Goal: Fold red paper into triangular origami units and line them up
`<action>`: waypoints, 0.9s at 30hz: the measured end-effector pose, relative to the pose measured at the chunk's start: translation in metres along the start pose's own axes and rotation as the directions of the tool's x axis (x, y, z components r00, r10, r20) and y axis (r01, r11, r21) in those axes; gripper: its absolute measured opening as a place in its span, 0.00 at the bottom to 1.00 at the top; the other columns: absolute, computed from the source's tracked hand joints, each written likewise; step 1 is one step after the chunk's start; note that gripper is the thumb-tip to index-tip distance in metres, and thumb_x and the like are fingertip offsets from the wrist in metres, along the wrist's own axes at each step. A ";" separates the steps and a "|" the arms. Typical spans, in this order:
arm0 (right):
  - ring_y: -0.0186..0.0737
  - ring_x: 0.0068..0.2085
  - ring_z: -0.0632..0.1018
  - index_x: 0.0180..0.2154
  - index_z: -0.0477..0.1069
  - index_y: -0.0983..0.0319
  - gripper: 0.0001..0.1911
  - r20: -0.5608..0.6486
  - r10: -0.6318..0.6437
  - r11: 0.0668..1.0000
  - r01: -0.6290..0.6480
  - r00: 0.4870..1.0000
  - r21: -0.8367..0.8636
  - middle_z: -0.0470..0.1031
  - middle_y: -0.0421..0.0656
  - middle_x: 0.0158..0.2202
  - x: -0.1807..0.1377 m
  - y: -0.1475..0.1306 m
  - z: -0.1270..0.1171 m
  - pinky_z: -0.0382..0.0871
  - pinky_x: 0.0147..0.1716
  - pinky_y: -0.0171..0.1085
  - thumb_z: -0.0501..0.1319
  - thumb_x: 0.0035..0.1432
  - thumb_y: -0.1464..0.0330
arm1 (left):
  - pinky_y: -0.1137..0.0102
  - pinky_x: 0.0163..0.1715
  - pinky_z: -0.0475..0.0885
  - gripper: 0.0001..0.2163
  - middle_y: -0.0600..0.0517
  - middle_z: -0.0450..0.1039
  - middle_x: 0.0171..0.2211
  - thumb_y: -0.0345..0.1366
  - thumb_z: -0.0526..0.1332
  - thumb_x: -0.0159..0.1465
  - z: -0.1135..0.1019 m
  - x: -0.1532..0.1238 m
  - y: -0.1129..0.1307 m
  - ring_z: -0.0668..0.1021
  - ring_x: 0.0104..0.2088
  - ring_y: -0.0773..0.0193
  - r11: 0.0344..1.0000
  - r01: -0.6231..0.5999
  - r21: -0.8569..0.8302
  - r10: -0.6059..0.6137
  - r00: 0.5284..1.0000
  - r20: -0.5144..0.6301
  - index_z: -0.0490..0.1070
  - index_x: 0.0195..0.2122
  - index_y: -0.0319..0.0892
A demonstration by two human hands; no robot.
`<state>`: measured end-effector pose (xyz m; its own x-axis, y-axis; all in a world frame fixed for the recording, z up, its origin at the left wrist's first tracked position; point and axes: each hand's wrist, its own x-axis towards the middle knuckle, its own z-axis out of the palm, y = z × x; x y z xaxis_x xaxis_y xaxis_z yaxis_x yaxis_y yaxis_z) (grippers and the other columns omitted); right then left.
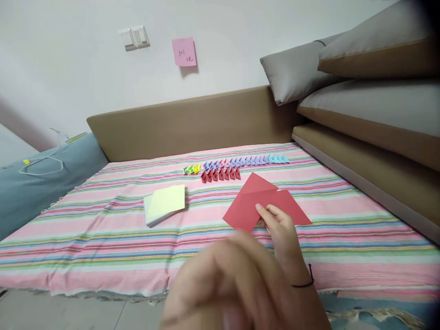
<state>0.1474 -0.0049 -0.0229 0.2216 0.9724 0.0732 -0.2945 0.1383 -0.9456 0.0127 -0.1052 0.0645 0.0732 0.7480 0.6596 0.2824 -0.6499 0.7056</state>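
My right hand (278, 229), with a thin black band at the wrist, pinches a red square sheet of paper (244, 201) between thumb and fingers. The sheet is tilted above the striped cloth. More red paper (294, 207) shows behind this hand to the right; whether it lies on the cloth I cannot tell. Very near the camera, my left hand (233, 284) is blurred, its fingers curled in; anything inside is hidden. Beyond the sheet stand small folded dark red paper pieces (221, 174) in a row. Behind them runs a longer row of purple, pink and blue folded pieces (249, 161).
A stack of pale yellow and white paper (165, 204) lies on the striped cloth (113, 238), left of the hands. Green and yellow folded pieces (191, 169) end the rows. Grey and brown cushions (371, 107) pile up at right. A white cable (43, 162) rests on the blue armrest.
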 end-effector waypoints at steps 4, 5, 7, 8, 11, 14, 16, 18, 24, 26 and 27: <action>0.36 0.27 0.71 0.23 0.62 0.61 0.16 0.041 -0.044 0.994 0.047 0.998 -0.095 0.69 0.38 0.23 0.000 0.001 0.002 0.66 0.27 0.32 0.61 0.52 0.57 | 0.61 0.50 0.69 0.10 0.48 0.73 0.47 0.34 0.54 0.64 0.016 0.037 -0.056 0.72 0.51 0.56 0.965 0.233 -0.124 -0.241 0.969 -0.052 0.72 0.43 0.45; 0.36 0.27 0.71 0.24 0.63 0.61 0.16 0.049 -0.055 0.990 0.061 0.997 -0.124 0.69 0.38 0.23 0.000 0.002 0.003 0.66 0.27 0.32 0.61 0.52 0.57 | 0.61 0.55 0.64 0.11 0.49 0.71 0.50 0.33 0.55 0.63 0.022 0.040 -0.072 0.69 0.54 0.57 0.962 0.257 -0.097 -0.264 0.962 -0.068 0.72 0.45 0.45; 0.35 0.26 0.70 0.23 0.63 0.61 0.16 0.033 -0.097 0.970 0.102 0.995 -0.222 0.68 0.38 0.22 -0.001 0.002 0.004 0.64 0.26 0.31 0.60 0.52 0.56 | 0.61 0.58 0.59 0.14 0.48 0.67 0.55 0.35 0.55 0.63 0.034 0.042 -0.099 0.67 0.57 0.58 0.946 0.305 -0.114 -0.307 0.952 0.001 0.69 0.50 0.45; 0.33 0.24 0.69 0.22 0.63 0.62 0.17 0.018 -0.125 0.952 0.125 0.992 -0.278 0.66 0.37 0.20 -0.001 0.002 0.005 0.62 0.24 0.31 0.60 0.52 0.57 | 0.60 0.59 0.58 0.15 0.47 0.66 0.56 0.36 0.56 0.63 0.039 0.040 -0.110 0.66 0.58 0.57 0.931 0.340 -0.133 -0.338 0.940 0.043 0.68 0.52 0.44; 0.31 0.21 0.64 0.18 0.60 0.62 0.20 -0.002 -0.164 0.916 0.151 0.987 -0.373 0.61 0.36 0.17 -0.003 0.001 0.005 0.58 0.20 0.30 0.62 0.50 0.56 | 0.60 0.58 0.60 0.17 0.46 0.67 0.56 0.37 0.58 0.62 0.049 0.035 -0.122 0.67 0.57 0.56 0.859 0.443 -0.258 -0.420 0.897 0.139 0.67 0.52 0.43; 0.29 0.20 0.61 0.16 0.57 0.61 0.23 -0.016 -0.121 0.939 0.109 0.993 -0.327 0.57 0.34 0.15 -0.002 0.000 0.004 0.56 0.19 0.30 0.65 0.45 0.55 | 0.62 0.56 0.64 0.21 0.45 0.68 0.55 0.36 0.61 0.59 0.052 0.033 -0.115 0.70 0.55 0.56 0.753 0.514 -0.411 -0.448 0.858 0.251 0.65 0.54 0.43; 0.29 0.19 0.59 0.15 0.55 0.60 0.24 -0.033 -0.087 0.958 0.075 0.996 -0.278 0.56 0.33 0.15 -0.001 -0.001 0.002 0.54 0.18 0.30 0.66 0.42 0.54 | 0.63 0.54 0.66 0.25 0.45 0.67 0.55 0.33 0.65 0.55 0.052 0.034 -0.109 0.70 0.55 0.56 0.686 0.550 -0.476 -0.451 0.835 0.316 0.63 0.55 0.42; 0.28 0.19 0.59 0.15 0.56 0.60 0.25 -0.042 -0.072 0.967 0.060 0.996 -0.246 0.56 0.33 0.14 0.000 -0.001 0.000 0.52 0.17 0.30 0.67 0.41 0.54 | 0.65 0.51 0.68 0.29 0.45 0.68 0.55 0.30 0.68 0.51 0.052 0.033 -0.105 0.72 0.53 0.56 0.636 0.586 -0.503 -0.453 0.810 0.372 0.62 0.55 0.43; 0.30 0.19 0.63 0.17 0.63 0.62 0.23 -0.033 -0.025 0.979 0.018 0.999 -0.201 0.62 0.35 0.15 0.002 0.002 -0.012 0.55 0.17 0.31 0.65 0.44 0.50 | 0.66 0.42 0.71 0.16 0.46 0.76 0.45 0.33 0.64 0.54 0.049 0.029 -0.106 0.77 0.44 0.56 0.572 0.668 -0.475 -0.606 0.735 0.303 0.70 0.45 0.39; 0.32 0.21 0.66 0.20 0.65 0.62 0.21 -0.041 0.004 0.989 -0.010 0.999 -0.151 0.68 0.36 0.18 0.003 0.003 -0.017 0.60 0.19 0.32 0.65 0.45 0.52 | 0.66 0.42 0.71 0.15 0.46 0.77 0.43 0.34 0.63 0.56 0.045 0.029 -0.108 0.78 0.42 0.57 0.500 0.672 -0.547 -0.649 0.709 0.278 0.71 0.45 0.38; 0.34 0.22 0.68 0.21 0.66 0.62 0.19 -0.039 0.018 0.994 -0.023 0.999 -0.112 0.70 0.37 0.20 0.003 0.002 -0.020 0.62 0.20 0.32 0.65 0.46 0.53 | 0.66 0.42 0.71 0.15 0.46 0.77 0.42 0.35 0.63 0.57 0.041 0.029 -0.109 0.78 0.41 0.57 0.460 0.673 -0.579 -0.662 0.695 0.282 0.71 0.46 0.38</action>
<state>0.1661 -0.0051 -0.0312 0.2523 0.9667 0.0434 -0.1939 0.0945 -0.9765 0.0236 -0.0069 -0.0041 0.1334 0.9877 -0.0818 -0.3748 0.1267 0.9184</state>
